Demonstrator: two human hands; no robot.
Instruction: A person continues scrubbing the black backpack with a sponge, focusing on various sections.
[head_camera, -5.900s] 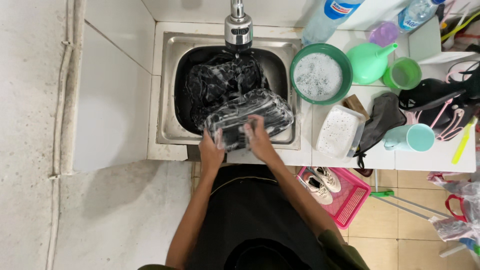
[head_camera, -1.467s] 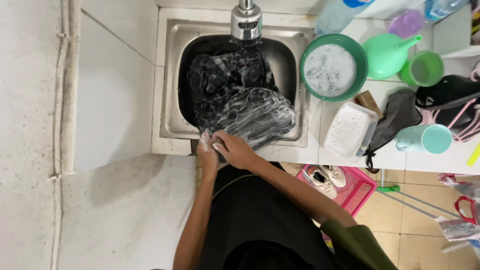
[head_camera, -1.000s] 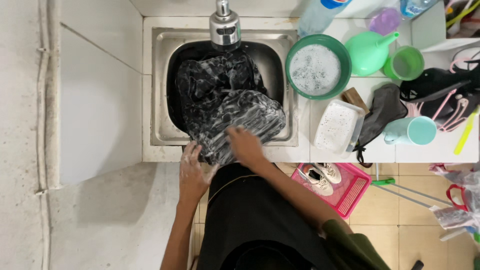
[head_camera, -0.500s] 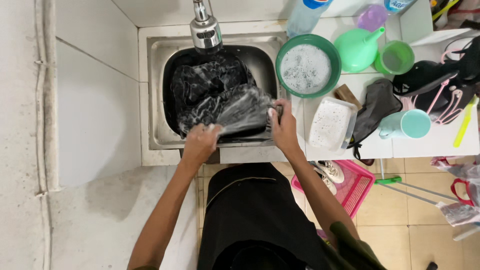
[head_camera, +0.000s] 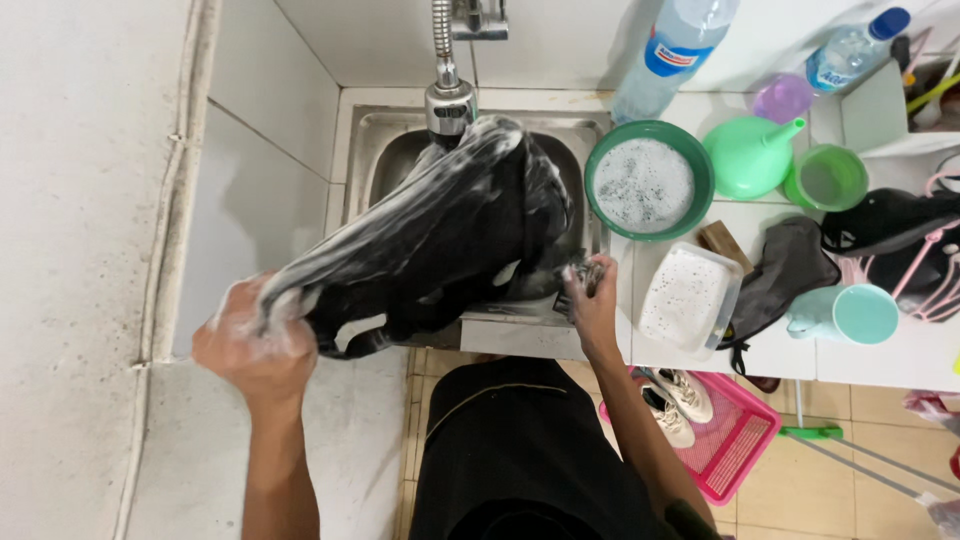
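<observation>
My left hand (head_camera: 255, 345), covered in suds, grips one end of a soapy black garment (head_camera: 430, 230) and holds it raised over the steel sink (head_camera: 360, 140). My right hand (head_camera: 592, 295) grips the garment's other end at the sink's front right corner. The cloth stretches between both hands and hides most of the basin. The tap head (head_camera: 450, 100) hangs just above the cloth.
On the white counter to the right are a green bowl of suds (head_camera: 648, 180), a clear tub of white powder (head_camera: 688, 295), a green funnel (head_camera: 752, 155), a green cup (head_camera: 826, 178), a teal cup (head_camera: 860, 312), plastic bottles (head_camera: 670, 50) and dark cloths (head_camera: 780, 270). A pink basket with shoes (head_camera: 735, 430) sits on the floor.
The garment was lying in the sink being rubbed. Now both hands have lifted it; my left hand has swung out left and up, stretching the cloth across the basin.
</observation>
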